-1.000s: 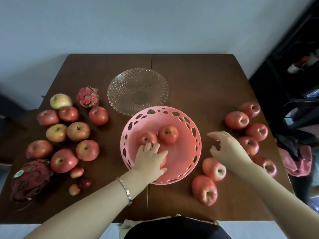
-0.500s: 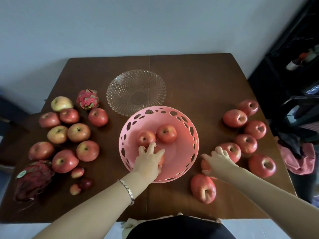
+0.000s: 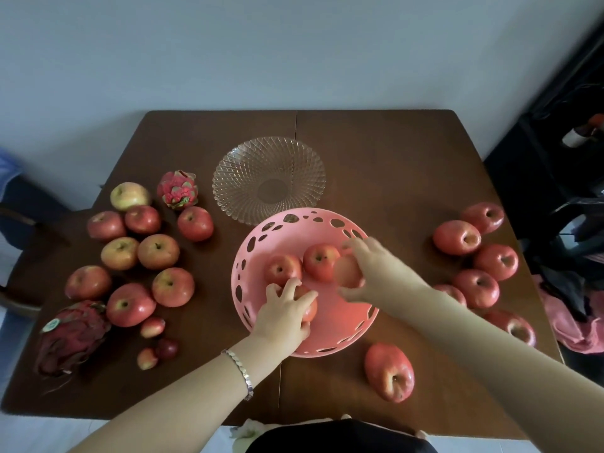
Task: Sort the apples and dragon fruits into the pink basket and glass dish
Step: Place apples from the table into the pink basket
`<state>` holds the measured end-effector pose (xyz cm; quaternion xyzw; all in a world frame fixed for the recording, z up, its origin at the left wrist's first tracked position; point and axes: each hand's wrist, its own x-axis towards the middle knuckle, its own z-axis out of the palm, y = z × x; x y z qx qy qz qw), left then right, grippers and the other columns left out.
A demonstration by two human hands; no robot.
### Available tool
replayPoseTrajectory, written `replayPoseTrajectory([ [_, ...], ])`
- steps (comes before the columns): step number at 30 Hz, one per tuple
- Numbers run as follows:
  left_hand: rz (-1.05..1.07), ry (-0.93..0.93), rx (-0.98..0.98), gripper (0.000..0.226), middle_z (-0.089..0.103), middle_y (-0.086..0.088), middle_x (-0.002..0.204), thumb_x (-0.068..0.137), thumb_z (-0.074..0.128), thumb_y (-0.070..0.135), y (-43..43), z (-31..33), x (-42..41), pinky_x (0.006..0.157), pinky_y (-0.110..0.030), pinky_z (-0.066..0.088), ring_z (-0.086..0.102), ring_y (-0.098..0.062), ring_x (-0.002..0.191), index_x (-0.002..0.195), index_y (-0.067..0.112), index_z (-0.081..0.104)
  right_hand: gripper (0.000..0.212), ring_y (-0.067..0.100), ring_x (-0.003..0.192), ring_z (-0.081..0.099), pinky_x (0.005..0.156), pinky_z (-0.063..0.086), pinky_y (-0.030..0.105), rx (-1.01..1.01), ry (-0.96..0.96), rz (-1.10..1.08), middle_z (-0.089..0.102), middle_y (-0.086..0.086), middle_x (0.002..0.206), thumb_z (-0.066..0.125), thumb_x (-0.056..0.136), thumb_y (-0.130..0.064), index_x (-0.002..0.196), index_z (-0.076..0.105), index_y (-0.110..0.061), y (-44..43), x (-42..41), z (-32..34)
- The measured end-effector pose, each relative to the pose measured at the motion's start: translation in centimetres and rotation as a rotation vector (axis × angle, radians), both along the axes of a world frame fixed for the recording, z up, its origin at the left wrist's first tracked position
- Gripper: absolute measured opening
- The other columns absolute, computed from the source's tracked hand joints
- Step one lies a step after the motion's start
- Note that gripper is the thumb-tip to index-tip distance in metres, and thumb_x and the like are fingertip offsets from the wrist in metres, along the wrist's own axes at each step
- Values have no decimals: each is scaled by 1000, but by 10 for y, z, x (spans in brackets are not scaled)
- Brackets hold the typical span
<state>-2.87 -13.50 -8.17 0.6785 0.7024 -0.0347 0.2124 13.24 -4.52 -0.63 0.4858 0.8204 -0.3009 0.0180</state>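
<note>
apples: two lie loose in the pink basket (image 3: 330, 325), one at the left (image 3: 281, 269) and one beside it at the middle (image 3: 319, 261), touching or nearly so. the left hand (image 3: 283, 317) lies over a third apple (image 3: 308, 307) at the near side of the basket, fingers spread and curled round its top; whether they press on it or only rest there i cannot tell. the right hand (image 3: 376, 271) is over the basket's right side with its fingers closed round a blurred apple (image 3: 349, 273), held just beside the middle one. a silver bracelet (image 3: 240, 374) sits on the left wrist.

the glass dish (image 3: 235, 178) stands just behind the basket, nothing in it. on the brown table (image 3: 392, 158) a group of apples (image 3: 158, 251) lies at the left, with a small pink dragon fruit (image 3: 177, 189) at its far end and a large dark dragon fruit (image 3: 70, 335) with a sticker at the near left corner. three very small fruits (image 3: 152, 326) lie near it. at the right, another group of apples (image 3: 457, 237) lies beyond the right arm, and one long apple (image 3: 389, 371) lies alone near the table's front edge.
</note>
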Motion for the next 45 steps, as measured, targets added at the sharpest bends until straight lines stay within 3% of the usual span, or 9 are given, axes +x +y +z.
replayPoseTrajectory([
  [6, 16, -8, -2, 49, 18, 3, 152, 91, 51, 31, 0, 1, -3, 99, -33, 46, 25, -29, 128, 137, 35, 35, 61, 28, 112, 49, 85, 48, 40, -124, -294, 89, 42, 7, 126, 72, 69, -36, 124, 49, -21, -3, -34, -54],
  [16, 25, 58, 61, 55, 25, 3, 148, 89, 51, 39, -3, -5, -7, 101, -35, 40, 30, -25, 128, 139, 34, 29, 58, 26, 119, 43, 95, 41, 38, -85, -132, 14, 46, 5, 130, 67, 76, -45, 123, 48, -17, -12, -26, -58],
  [21, 230, 92, 229, 65, 48, -17, 135, 68, 75, 34, -3, 1, -17, 101, -63, 30, 45, -41, 125, 128, 20, 53, 19, 25, 91, 60, 69, 46, 31, 40, -172, -217, 59, 5, 100, 53, 83, -31, 92, 59, -15, -2, 28, -19],
  [24, 446, 46, 204, 81, 29, -21, 147, 73, 72, 28, -4, 3, -29, 108, -60, 20, 25, -42, 137, 142, 12, 32, 32, 20, 74, 62, 60, 49, 25, -280, -526, -4, 66, 7, 89, 60, 77, -39, 89, 64, -9, -6, 55, -22],
  [26, 573, -74, 175, 86, 16, -22, 151, 79, 67, 21, -4, 3, -34, 112, -51, 19, 15, -38, 141, 146, 6, 16, 62, 19, 87, 63, 73, 55, 28, -506, -562, 94, 60, 6, 112, 69, 71, -50, 118, 53, -13, -17, 58, -39],
  [29, 644, -277, 218, 84, 13, -25, 151, 82, 62, 7, -4, 6, -33, 114, -39, 20, 15, -37, 141, 146, -1, 8, 86, 19, 101, 56, 83, 56, 34, -583, -501, 126, 45, 1, 132, 78, 61, -48, 133, 37, -27, -30, 53, -59],
  [34, 842, -534, 199, 74, 30, -14, 149, 82, 44, -12, -7, 10, -37, 107, -30, 26, 32, -28, 135, 147, 9, 15, 73, 17, 100, 52, 72, 60, 36, -613, -322, 2, 45, -2, 122, 81, 58, -38, 123, 47, -30, -35, 65, -73],
  [39, 1022, -808, 114, 65, 58, 3, 123, 79, 45, -5, -7, 6, -46, 97, -48, 46, 54, -22, 112, 130, 35, 38, 66, 16, 97, 54, 79, 55, 30, -475, -176, -176, 47, -2, 115, 76, 64, -32, 122, 44, -32, -25, 90, -41],
  [45, 947, -952, 111, 60, 59, 1, 117, 77, 56, -6, -12, 18, -45, 91, -49, 49, 56, -20, 106, 119, 35, 45, 60, 10, 85, 57, 69, 50, 23, -382, 187, -413, 53, -6, 96, 76, 69, -26, 116, 40, -28, -18, 83, 2],
])
